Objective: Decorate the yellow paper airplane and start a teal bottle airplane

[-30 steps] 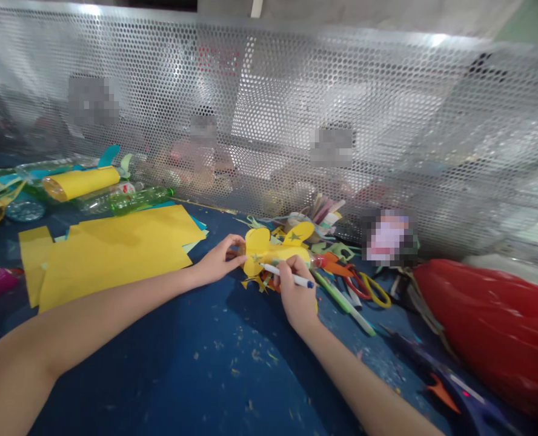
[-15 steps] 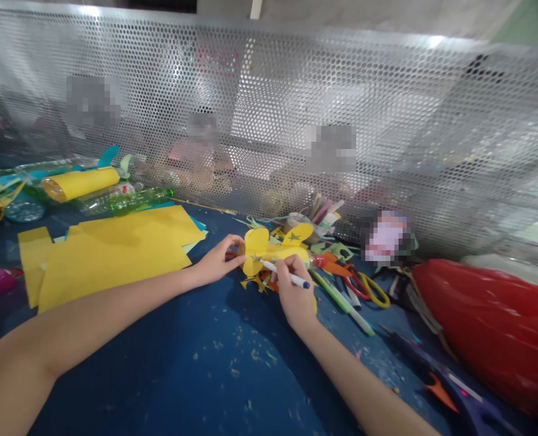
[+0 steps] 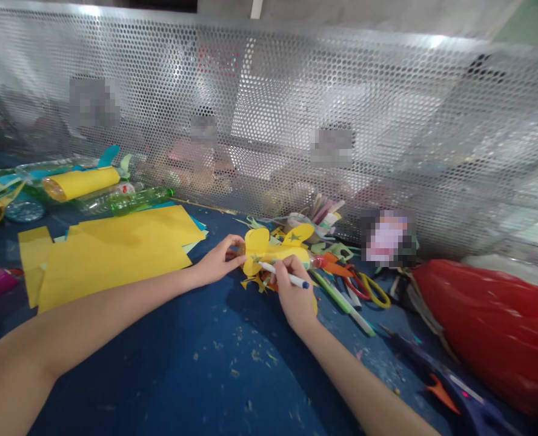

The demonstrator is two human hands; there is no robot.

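- Yellow-wrapped bottle (image 3: 278, 252) lies sideways on the blue desk (image 3: 169, 369), between the left grip (image 3: 219, 261) and the right grip (image 3: 296, 293), the surface presumably taking its weight.
- Well to the right of the right grip sits a red bag (image 3: 491, 327), likely parked there for elbow room.
- Left of the left grip, yellow sheets (image 3: 119, 248) lie flat, probably within easy reach.
- The left grip grasps the bottle's base end, seemingly against rolling.
- Just right of the right grip rests a green pen (image 3: 335, 297).
- The right grip pinches a white marker (image 3: 269, 268), slanted so its tip reaches the near paper fin (image 3: 249, 269).
- Beside that tip is a dark star (image 3: 255, 258); contact is unclear.
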